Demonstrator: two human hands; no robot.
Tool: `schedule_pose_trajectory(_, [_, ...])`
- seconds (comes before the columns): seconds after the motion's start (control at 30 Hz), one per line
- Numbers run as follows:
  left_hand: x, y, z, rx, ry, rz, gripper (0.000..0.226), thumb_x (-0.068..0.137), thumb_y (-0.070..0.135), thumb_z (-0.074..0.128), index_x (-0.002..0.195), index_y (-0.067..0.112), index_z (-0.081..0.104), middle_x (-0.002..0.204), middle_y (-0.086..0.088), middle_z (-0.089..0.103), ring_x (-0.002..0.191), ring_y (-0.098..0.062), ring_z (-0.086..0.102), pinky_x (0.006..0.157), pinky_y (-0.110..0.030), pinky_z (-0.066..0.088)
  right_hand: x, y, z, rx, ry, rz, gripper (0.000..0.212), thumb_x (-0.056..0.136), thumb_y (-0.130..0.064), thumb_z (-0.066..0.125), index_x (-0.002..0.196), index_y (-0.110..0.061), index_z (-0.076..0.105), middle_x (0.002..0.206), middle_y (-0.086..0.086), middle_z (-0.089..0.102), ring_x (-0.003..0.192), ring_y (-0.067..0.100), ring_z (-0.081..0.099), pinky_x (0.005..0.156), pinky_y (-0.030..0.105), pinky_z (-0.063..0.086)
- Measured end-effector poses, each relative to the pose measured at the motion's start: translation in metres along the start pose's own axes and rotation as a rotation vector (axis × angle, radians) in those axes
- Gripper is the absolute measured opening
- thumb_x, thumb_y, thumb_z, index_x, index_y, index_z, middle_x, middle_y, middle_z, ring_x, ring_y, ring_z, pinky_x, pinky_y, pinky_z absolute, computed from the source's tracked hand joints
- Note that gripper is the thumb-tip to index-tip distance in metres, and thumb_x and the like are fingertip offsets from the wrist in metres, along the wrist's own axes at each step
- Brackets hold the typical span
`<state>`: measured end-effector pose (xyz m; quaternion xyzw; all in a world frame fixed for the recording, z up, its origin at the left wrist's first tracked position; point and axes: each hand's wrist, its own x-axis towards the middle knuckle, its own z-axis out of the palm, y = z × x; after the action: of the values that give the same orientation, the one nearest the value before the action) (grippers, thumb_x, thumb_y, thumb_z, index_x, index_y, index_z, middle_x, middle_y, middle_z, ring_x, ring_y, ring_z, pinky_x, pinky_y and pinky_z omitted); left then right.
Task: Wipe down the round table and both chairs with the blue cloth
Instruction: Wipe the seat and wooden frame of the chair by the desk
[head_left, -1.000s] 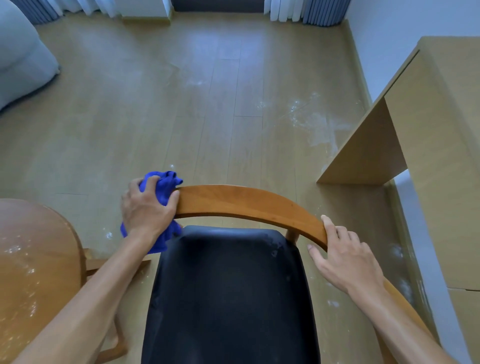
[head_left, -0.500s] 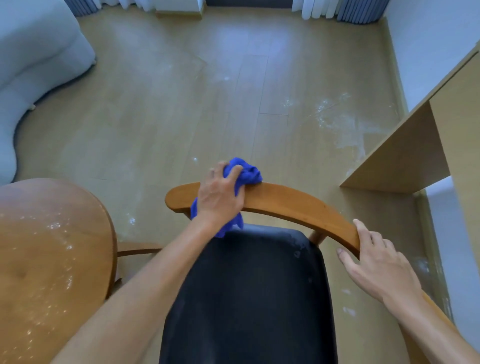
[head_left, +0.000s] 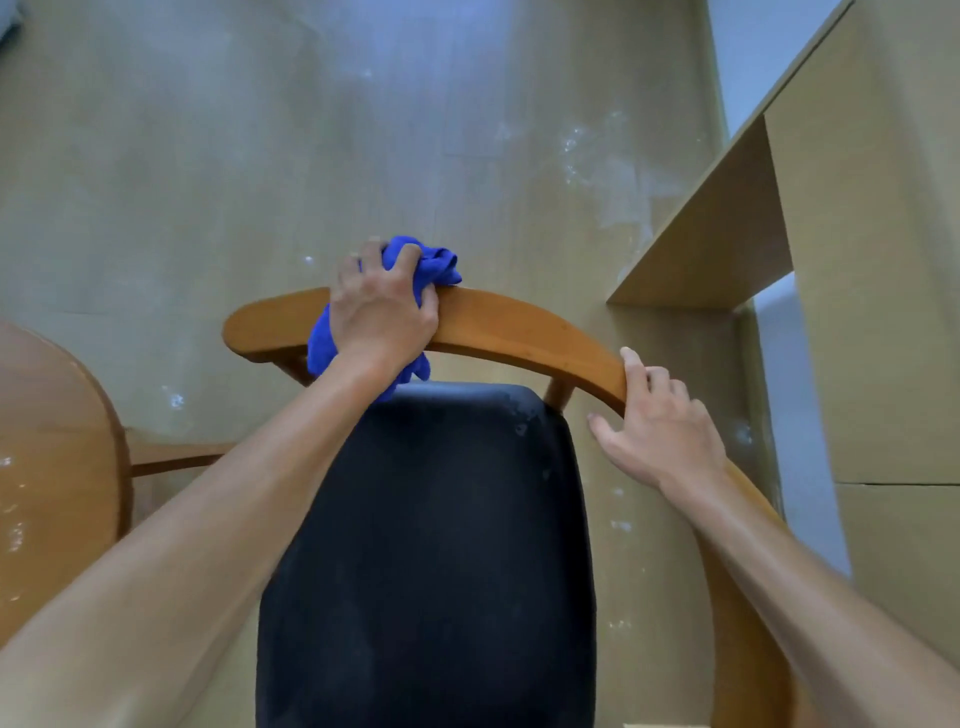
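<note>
Left hand (head_left: 382, 312): fingers (head_left: 410, 257) curled tight over the bunched blue cloth (head_left: 431, 267), pressing it onto the top of the curved wooden backrest rail (head_left: 498, 325) of the chair (head_left: 431, 545). The cloth wraps the rail, with folds showing beyond the fingertips and a tail hanging below the wrist on the seat side. Right hand (head_left: 662, 434): fingers (head_left: 631, 361) spread and lying over the same rail further right, thumb beneath the rail's inner edge; it holds nothing but the rail. The two hands are apart along the rail. The black padded seat (head_left: 431, 571) lies below the rail between the forearms, with small pale scuffs near its far right corner. The round wooden desk (head_left: 57, 457) stands at the left, its top speckled with bright flecks. The wood floor (head_left: 260, 156) shows whitish smears. A pale wooden cabinet (head_left: 872, 260) occupies the right side.
</note>
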<state>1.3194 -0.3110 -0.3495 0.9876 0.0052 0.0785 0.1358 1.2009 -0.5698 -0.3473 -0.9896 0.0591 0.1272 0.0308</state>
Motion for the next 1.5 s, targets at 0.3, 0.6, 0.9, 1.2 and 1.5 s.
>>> schedule_pose_trajectory(0.3, [-0.052,0.136,0.03,-0.088,-0.16,0.593,0.032,0.083,0.032,0.058,0.107,0.011,0.065,0.115,-0.016,0.061,0.093,-0.037,0.057,0.079,-0.044,0.045,-0.001,0.0,-0.001,0.018,-0.047,0.057,0.047,0.079,-0.039,0.05,0.116,-0.012,0.04,0.113,0.004,0.053,0.103,0.027,0.051,0.075,0.038,0.041])
schedule_pose_trajectory(0.6, [0.004,-0.065,-0.021,-0.06,-0.092,-0.02,0.036,0.089,0.037,0.055,0.123,0.027,0.049,0.13,-0.011,0.049,0.108,-0.044,0.054,0.084,-0.052,0.047,-0.001,0.0,-0.003,0.043,-0.024,0.023,0.057,0.08,-0.04,0.045,0.129,-0.012,0.035,0.117,0.004,0.051,0.101,0.024,0.051,0.083,0.037,0.046])
schedule_pose_trajectory(0.9, [-0.009,0.023,0.0,-0.019,-0.009,0.025,0.032,0.088,0.026,0.057,0.117,0.012,0.058,0.125,-0.018,0.053,0.107,-0.042,0.05,0.091,-0.049,0.041,0.004,0.005,-0.004,0.205,-0.132,0.051,0.072,0.081,-0.043,0.04,0.144,-0.013,0.022,0.133,0.009,0.046,0.115,0.028,0.046,0.091,0.042,0.041])
schedule_pose_trajectory(1.2, [-0.1,0.196,0.031,-0.137,-0.225,0.573,0.027,0.083,0.031,0.054,0.097,0.01,0.066,0.113,-0.01,0.063,0.095,-0.034,0.056,0.086,-0.043,0.043,-0.077,0.047,-0.021,0.266,0.146,0.15,0.055,0.093,-0.038,0.043,0.142,-0.014,0.035,0.14,0.001,0.047,0.13,0.018,0.04,0.106,0.034,0.03])
schedule_pose_trajectory(1.5, [-0.113,0.203,0.027,-0.232,-0.347,0.769,0.031,0.089,0.037,0.05,0.111,0.018,0.064,0.118,-0.001,0.059,0.103,-0.024,0.055,0.092,-0.035,0.043,-0.215,0.046,0.03,0.541,0.322,0.652,0.065,0.071,-0.041,0.077,0.123,-0.022,0.043,0.109,0.003,0.06,0.082,0.017,0.062,0.06,0.023,0.047])
